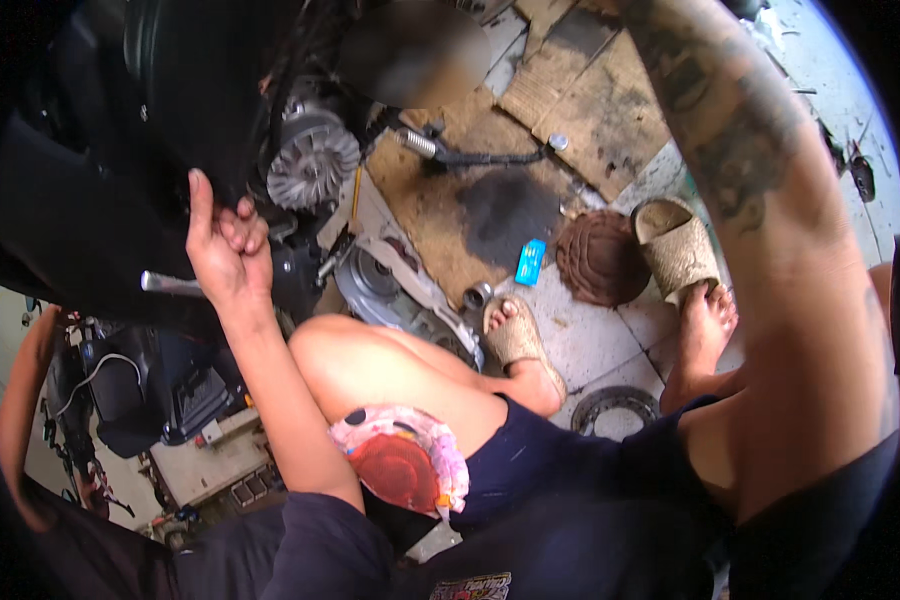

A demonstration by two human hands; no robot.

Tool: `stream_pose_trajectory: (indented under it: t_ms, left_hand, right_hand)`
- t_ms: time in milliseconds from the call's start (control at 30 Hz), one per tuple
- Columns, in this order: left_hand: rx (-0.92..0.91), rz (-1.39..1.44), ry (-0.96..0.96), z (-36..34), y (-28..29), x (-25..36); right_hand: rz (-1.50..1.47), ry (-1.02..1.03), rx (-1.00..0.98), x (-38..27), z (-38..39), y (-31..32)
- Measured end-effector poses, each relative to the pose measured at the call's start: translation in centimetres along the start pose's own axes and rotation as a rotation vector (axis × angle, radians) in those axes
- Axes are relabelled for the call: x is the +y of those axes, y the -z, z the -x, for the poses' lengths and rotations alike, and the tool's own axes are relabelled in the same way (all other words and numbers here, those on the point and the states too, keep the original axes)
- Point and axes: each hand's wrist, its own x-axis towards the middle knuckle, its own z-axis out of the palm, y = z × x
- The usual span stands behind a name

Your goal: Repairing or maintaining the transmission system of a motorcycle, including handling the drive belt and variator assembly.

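Note:
My left hand (232,240) is raised palm up beside a black scooter body (170,100). One digit stretches out and the other fingers are loosely curled, with nothing held. Near its wrist a shiny metal rod (170,284), perhaps a tool handle, juts out. A finned metal pulley (315,160) sits on the scooter's side, just beyond the hand. My tattooed right arm (760,150) reaches up past the top edge, so its hand is out of the picture. By my left thigh lies a pink-and-white patterned thing (400,465) with a red mesh middle.
Stained cardboard (610,110) covers tiles. A stand with a spring (490,157), a blue packet (531,262), a brown round thing (600,257) and a dark ring (615,410) lie around my feet. A metal cover (370,285) is near my knee. Another person's arm (30,390) shows far left.

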Motion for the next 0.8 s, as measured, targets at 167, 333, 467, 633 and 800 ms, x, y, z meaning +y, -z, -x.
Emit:
stream_pose_trajectory:
  t_ms: [167, 333, 467, 633, 800]
  left_hand:
    - [-0.052, -0.015, 0.000, 0.1, 0.8, -0.1]
    - [-0.031, -0.028, -0.014, 0.7, 0.0, -0.1]
    - [-0.012, -0.055, -0.008, 0.7, -0.3, 0.1]
    - [-0.005, -0.063, 0.003, 0.8, -0.7, 0.1]
    - [0.003, -0.057, 0.003, 0.4, 0.1, 0.1]
  right_hand:
    - [0.011, -0.046, -0.006, -1.3, 1.1, 0.9]
    - [-0.081, -0.113, -0.019, -2.2, 1.4, 2.0]
    - [-0.049, -0.146, -0.059, -2.3, 1.0, 2.2]
    - [-0.047, -0.156, -0.069, -2.1, 0.8, 2.0]
    - [-0.036, -0.104, -0.024, -1.5, 0.5, 1.1]
